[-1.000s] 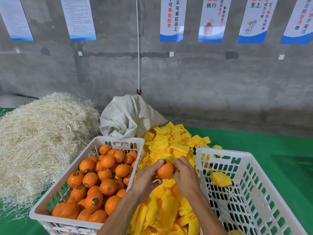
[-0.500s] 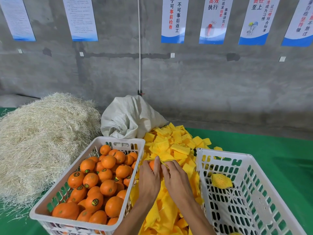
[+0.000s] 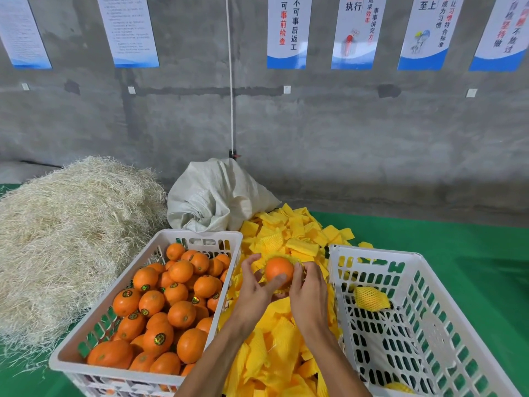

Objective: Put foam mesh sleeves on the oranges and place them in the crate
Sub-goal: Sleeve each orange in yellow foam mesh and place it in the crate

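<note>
Hands meet over the sleeve pile (image 3: 274, 336) between the two crates: left hand (image 3: 253, 293) and right hand (image 3: 309, 290) both grip an orange (image 3: 279, 269), its yellow sleeve (image 3: 264, 279) bunched round its lower half. One sleeved orange (image 3: 370, 298) lies in the right crate (image 3: 372, 253).

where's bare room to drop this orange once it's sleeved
The white plastic crate on the right has mostly bare floor, with one yellow-sleeved orange by its far wall. The left white crate is packed with bare oranges; the yellow foam sleeve pile fills the gap between.
</note>
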The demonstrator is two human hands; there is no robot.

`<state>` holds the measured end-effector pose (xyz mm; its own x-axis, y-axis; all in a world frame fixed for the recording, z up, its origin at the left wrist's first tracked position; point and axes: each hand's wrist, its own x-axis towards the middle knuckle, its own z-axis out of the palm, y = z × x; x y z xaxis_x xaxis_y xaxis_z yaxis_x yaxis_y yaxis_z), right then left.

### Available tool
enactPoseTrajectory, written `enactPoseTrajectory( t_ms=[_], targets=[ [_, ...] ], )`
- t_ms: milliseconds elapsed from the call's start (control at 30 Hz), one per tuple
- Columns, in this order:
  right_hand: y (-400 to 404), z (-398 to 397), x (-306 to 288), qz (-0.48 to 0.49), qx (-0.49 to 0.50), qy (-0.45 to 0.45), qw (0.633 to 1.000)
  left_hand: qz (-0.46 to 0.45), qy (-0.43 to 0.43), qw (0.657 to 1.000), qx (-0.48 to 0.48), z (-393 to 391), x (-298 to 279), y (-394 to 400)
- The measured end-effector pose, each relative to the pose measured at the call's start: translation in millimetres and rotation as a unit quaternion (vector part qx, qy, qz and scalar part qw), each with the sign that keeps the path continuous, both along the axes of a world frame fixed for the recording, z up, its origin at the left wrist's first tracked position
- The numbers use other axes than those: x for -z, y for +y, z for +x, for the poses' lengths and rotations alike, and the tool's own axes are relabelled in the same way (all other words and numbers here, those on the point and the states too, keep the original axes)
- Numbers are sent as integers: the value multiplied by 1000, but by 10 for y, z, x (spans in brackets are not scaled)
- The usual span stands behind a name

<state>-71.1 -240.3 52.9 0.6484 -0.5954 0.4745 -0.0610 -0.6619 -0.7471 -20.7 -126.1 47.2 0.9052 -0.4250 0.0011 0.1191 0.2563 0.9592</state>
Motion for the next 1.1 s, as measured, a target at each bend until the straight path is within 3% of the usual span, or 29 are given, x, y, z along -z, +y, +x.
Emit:
enactPoseTrajectory(
  t_ms=[100,267,367,500,667,833,967,1033,1100],
  targets=[
    [-32,-5,2,10,-13,-1,1000,-46,84,995,17,58,5,25],
    [-48,-17,24,-17,-35,8,999,-24,90,996,13,72,5,24],
    [-83,-11,23,-29,-57,17,998,70,22,994,-80,58,14,-20],
    [-19,-47,-14,-63,-44,-24,997,75,-27,985,-153,28,17,-101],
    [44,-63,14,-22,-29,-69,997,114,-82,969,-202,-39,-3,-111],
    [-157,-73,29,-31,-116,-13,993,227,-234,933,-151,-4,43,60],
    [-363,-20,-99,-95,-255,23,962,271,-328,903,-63,75,-71,180],
    [-396,11,-108,-117,-249,-5,961,260,-334,905,-33,98,-138,175],
    [-393,37,-123,-174,-180,-24,968,259,-319,912,-21,80,-158,145]
  ],
)
